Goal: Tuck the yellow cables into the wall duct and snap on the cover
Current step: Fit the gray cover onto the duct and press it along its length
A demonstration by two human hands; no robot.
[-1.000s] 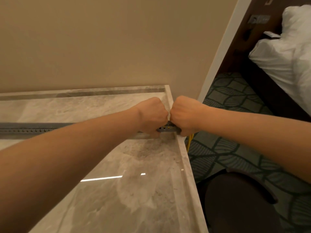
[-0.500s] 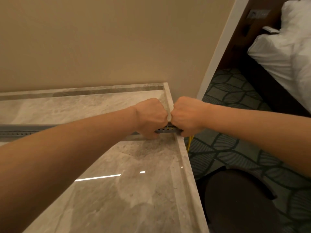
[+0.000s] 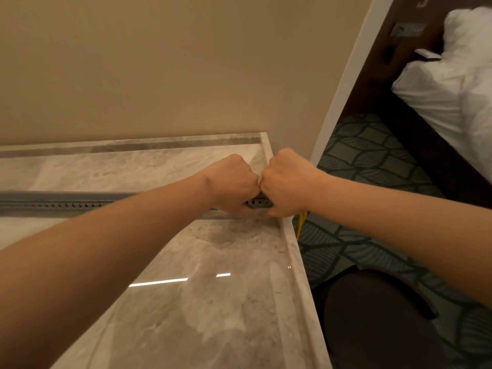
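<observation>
Marble counter (image 3: pixel 186 302): grey duct (image 3: pixel 53 203) runs left to right, ending at the right edge. Forearms extended. Left hand (image 3: pixel 234 182) and right hand (image 3: pixel 288 182) meet knuckle to knuckle, fingers curled round the duct end. Yellow cables (image 3: pixel 302 223) hang below the right hand.

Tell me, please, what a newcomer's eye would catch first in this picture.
The left hand and right hand, fists knuckle to knuckle, grip the end of a grey slotted duct at the right edge of the marble counter. Just below them, yellow cables hang off that edge toward the patterned carpet.
</observation>
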